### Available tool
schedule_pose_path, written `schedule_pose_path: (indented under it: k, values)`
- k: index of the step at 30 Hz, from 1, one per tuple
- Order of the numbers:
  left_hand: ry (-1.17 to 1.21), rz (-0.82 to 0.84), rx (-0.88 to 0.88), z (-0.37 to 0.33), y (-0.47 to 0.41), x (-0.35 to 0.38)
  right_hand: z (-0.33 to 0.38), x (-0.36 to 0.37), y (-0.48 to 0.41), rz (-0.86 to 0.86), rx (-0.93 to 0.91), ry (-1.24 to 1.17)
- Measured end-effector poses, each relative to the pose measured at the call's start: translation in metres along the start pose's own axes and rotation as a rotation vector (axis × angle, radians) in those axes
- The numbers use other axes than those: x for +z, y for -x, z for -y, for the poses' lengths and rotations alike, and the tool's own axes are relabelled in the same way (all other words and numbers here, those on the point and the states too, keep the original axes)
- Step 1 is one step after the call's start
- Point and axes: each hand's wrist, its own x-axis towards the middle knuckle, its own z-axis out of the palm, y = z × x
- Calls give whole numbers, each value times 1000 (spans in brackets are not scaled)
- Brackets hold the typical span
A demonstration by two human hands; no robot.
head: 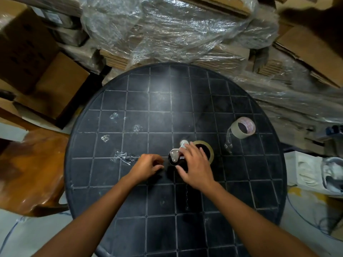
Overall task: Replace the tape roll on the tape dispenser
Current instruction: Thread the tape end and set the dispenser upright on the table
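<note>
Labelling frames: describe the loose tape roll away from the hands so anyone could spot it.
Start at the round black gridded table and go to its right edge. The tape roll lies there alone, pale beige with a clear tail trailing left. The other roll sits by the right hand.

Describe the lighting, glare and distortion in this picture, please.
Head view: dim overall; a soft glare patch on the round table; bright reflections on the plastic wrap; wide-angle bending curves the edges; the tape dispenser under the right hand is dark and hard to read.
</note>
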Motion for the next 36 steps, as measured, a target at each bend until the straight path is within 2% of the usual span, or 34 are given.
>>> schedule_pose_path:
  k: [3,4,6,8,11,15,19,22,26,30,33,36]
  values:
    - [96,-100,-198,1,12,1,-4,1,32,-233,291,-125]
    - [209,-109,-297,-1,16,4,-6,1,43,-249,407,-186]
    - [597,-82,-528,-9,22,15,-12,2,62,-223,616,-327]
    - [898,-60,-664,-17,25,23,-19,9,74,-96,757,-439]
    - [1085,-123,-665,-30,18,27,-24,23,79,177,875,-811]
    - [1167,-143,-672,-38,1,32,-21,27,60,407,936,-1288]
    - [1235,-149,-746,-44,-9,28,-16,11,39,618,967,-1531]
    - [1326,-145,-783,-45,-13,19,-16,1,27,629,890,-1390]
    - [1506,-63,-793,-48,-17,3,-18,-10,18,517,681,-1107]
    - [1686,-103,-808,-45,-27,-23,-16,-20,-11,479,437,-839]
    - [1676,-156,-752,-32,-40,-40,-9,-24,-42,414,326,-589]
    - [1561,-208,-676,-21,-47,-56,-3,-20,-62,371,264,-425]
